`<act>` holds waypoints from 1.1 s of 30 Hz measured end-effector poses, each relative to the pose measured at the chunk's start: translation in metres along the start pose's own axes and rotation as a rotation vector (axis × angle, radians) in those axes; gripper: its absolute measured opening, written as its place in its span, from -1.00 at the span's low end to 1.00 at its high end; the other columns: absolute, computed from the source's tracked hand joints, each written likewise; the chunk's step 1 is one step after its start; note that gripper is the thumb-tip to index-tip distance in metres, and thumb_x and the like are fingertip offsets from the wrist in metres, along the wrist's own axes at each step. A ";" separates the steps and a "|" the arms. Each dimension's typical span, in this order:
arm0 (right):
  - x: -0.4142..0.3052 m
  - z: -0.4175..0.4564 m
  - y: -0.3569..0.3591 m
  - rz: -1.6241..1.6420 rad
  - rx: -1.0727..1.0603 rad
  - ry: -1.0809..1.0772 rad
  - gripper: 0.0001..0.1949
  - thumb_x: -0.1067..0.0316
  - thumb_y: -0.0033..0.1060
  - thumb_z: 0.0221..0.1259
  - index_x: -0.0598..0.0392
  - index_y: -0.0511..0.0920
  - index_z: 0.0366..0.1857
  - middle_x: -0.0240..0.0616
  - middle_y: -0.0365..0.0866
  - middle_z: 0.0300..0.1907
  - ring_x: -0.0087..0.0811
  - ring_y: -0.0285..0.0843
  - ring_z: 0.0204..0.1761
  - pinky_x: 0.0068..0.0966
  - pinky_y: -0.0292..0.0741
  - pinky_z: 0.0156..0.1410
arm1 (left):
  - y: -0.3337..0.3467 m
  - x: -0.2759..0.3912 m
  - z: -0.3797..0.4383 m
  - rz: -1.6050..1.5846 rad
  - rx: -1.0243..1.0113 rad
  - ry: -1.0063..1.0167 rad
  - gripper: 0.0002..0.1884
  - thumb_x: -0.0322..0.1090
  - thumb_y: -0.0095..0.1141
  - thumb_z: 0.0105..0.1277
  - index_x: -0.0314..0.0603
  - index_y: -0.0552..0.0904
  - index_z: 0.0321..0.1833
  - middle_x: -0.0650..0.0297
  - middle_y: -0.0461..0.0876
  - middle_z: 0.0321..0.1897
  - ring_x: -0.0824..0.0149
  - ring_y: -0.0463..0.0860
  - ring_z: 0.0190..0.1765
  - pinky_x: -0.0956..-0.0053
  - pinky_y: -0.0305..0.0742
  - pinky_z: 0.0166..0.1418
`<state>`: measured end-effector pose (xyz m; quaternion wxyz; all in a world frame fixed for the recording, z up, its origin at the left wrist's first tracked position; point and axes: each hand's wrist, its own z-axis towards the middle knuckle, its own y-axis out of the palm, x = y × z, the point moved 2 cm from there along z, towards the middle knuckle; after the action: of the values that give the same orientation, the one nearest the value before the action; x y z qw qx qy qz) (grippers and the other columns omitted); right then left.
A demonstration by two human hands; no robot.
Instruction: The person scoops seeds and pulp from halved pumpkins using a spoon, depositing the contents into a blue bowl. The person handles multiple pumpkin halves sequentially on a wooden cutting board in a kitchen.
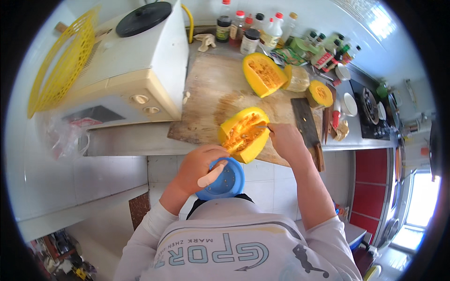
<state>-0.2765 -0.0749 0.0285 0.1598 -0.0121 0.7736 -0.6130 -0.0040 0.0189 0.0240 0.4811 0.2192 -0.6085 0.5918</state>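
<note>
A cut pumpkin half (246,135) lies with its seedy hollow facing up at the front of a wooden cutting board (204,91). My right hand (289,140) is closed around a small metal utensil, perhaps a spoon, whose end reaches into the pulp. My left hand (198,168), with a bandage-like strip on the thumb, grips the rim of a blue plastic basin (225,181) below the board's edge, its fingers close to the pumpkin. Some seeds lie in the basin. Another pumpkin piece (263,73) with seeds sits farther back on the board.
Two smaller pumpkin pieces (297,79) (320,94) and a cleaver (305,123) lie to the right. Bottles and jars (251,40) line the wall. A microwave oven (140,87) stands left; white bowls (348,104) and a stove (371,109) are far right.
</note>
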 end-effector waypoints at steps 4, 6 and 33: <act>0.016 -0.001 0.020 -0.057 -0.088 0.017 -0.78 0.36 0.23 0.43 0.11 0.77 0.03 0.07 0.84 -0.09 0.13 0.80 0.04 0.06 0.67 0.16 | 0.003 0.000 0.006 0.014 -0.024 -0.017 -0.70 -0.39 0.32 0.34 -0.25 0.82 0.11 0.00 0.83 0.09 -0.04 0.78 0.14 0.22 0.67 0.26; 0.015 -0.008 0.022 -0.006 -0.186 0.017 -0.71 0.29 0.21 0.49 0.10 0.75 0.15 0.12 0.82 -0.04 0.17 0.76 0.08 0.06 0.62 0.21 | 0.001 -0.001 0.006 0.022 -0.035 -0.042 -0.70 -0.40 0.32 0.34 -0.26 0.82 0.11 0.00 0.82 0.10 -0.04 0.78 0.14 0.22 0.67 0.25; 0.037 -0.027 0.016 0.420 -0.247 0.072 -0.65 0.18 0.27 0.52 -0.13 0.80 0.27 0.08 0.83 -0.12 0.13 0.79 -0.07 -0.04 0.66 0.14 | 0.043 -0.030 0.112 0.024 0.333 0.046 -0.76 -0.39 0.22 0.53 -0.29 0.80 0.13 0.00 0.81 0.16 0.02 0.78 0.20 0.26 0.62 0.37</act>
<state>-0.3161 -0.0533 0.0103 0.2534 0.1515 0.8334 -0.4672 -0.0628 -0.0858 -0.0052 0.4449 0.2751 -0.4932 0.6950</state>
